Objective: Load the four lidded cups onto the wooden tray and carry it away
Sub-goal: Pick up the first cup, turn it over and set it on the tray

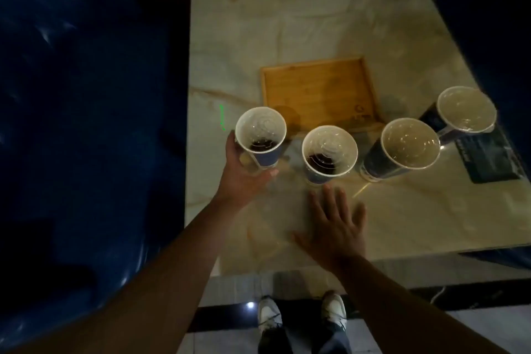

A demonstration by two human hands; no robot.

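Four blue paper cups with clear lids stand in a row on a pale marble table (pixel 301 8). My left hand (pixel 244 172) grips the leftmost cup (pixel 261 135), which holds dark liquid, at the table's left edge. A second cup (pixel 329 152) with dark liquid stands just right of it. My right hand (pixel 336 224) hovers flat with spread fingers just in front of that cup, touching nothing I can see. The third cup (pixel 408 144) and fourth cup (pixel 467 109) stand further right. An empty wooden tray (pixel 316 92) lies behind the two left cups.
A dark placemat or booklet (pixel 491 155) lies under and beside the fourth cup near the table's right edge. A dark blue shiny surface (pixel 71 123) fills the left. My shoes (pixel 301 313) stand on the tiled floor below the table's near edge.
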